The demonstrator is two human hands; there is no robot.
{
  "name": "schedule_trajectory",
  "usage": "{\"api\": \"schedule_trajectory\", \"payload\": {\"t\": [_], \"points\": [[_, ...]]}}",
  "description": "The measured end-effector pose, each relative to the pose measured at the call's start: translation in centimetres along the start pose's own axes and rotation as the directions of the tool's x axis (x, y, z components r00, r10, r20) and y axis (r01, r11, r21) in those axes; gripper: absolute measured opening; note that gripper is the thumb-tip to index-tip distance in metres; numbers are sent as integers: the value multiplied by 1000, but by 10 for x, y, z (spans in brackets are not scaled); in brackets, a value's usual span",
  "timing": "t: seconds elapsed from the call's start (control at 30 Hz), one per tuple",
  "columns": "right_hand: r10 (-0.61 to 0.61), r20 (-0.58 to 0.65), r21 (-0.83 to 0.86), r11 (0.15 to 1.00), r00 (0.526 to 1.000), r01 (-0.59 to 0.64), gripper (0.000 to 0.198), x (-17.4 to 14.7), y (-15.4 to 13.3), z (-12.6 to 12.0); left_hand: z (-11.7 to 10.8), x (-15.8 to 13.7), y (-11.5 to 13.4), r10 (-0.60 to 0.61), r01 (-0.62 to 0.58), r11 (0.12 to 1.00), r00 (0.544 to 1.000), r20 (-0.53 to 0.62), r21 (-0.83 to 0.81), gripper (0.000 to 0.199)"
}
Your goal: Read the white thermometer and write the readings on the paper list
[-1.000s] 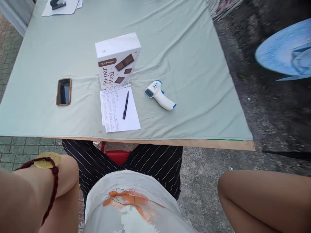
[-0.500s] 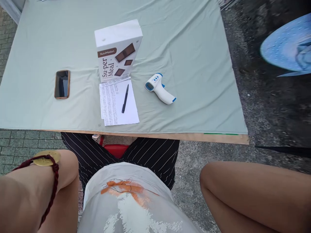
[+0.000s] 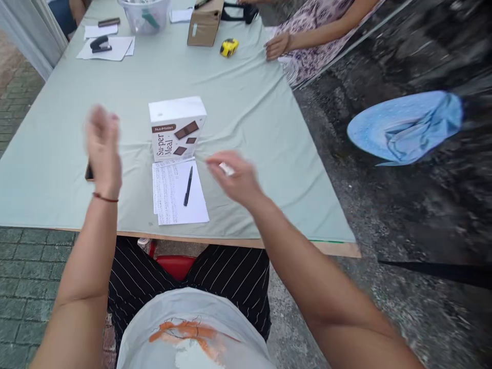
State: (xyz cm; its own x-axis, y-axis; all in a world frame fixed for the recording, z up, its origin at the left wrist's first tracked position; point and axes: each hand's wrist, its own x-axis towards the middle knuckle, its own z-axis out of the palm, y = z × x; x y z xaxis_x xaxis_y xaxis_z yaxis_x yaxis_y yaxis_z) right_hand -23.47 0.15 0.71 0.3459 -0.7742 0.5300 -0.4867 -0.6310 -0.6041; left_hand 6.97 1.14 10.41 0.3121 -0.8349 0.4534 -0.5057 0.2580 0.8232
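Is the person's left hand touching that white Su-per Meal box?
Apart. The head view shows it: the left hand, though blurred, is left of the white box, with a strip of green tablecloth visible between them.

The cloth-covered table [image 3: 246, 97] bears 1 white box [image 3: 169, 138], papers [image 3: 172, 202], 1 yellow tape measure [image 3: 229, 47].
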Motion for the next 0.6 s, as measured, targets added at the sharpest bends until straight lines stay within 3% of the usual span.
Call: {"api": "schedule_trajectory", "payload": {"t": [0.07, 0.1, 0.17, 0.23, 0.3, 0.37, 0.43, 0.5, 0.6], "points": [[-19, 145, -148, 988, 989, 40, 22, 5, 15, 20, 25, -17, -22, -125, 92, 976, 978, 164, 198, 40], [-22, 226, -232, 970, 974, 76, 25, 6, 22, 30, 37, -29, -34, -205, 100, 934, 937, 285, 342, 39], [-67, 351, -339, 921, 934, 194, 27, 9, 31, 45, 56, -55, -55, -198, -53, 860, 882, 427, 508, 42], [-190, 436, -342, 869, 880, 357, 26, 15, 36, 51, 67, -76, -68, -128, -169, 797, 891, 436, 579, 40], [-315, 497, -294, 815, 809, 498, 24, 23, 38, 49, 70, -89, -73, -98, -205, 764, 901, 423, 612, 45], [-393, 538, -230, 783, 746, 578, 24, 30, 40, 44, 70, -94, -73, -90, -214, 746, 906, 414, 631, 51], [-426, 552, -169, 785, 717, 596, 25, 33, 43, 39, 70, -95, -71, -92, -212, 737, 909, 407, 642, 54], [-418, 501, -143, 824, 758, 549, 24, 29, 45, 37, 70, -96, -70, -99, -202, 739, 911, 400, 643, 52], [-282, 224, -98, 946, 933, 309, 14, 13, 38, 42, 71, -97, -69, -106, -191, 751, 910, 400, 632, 51]]}}
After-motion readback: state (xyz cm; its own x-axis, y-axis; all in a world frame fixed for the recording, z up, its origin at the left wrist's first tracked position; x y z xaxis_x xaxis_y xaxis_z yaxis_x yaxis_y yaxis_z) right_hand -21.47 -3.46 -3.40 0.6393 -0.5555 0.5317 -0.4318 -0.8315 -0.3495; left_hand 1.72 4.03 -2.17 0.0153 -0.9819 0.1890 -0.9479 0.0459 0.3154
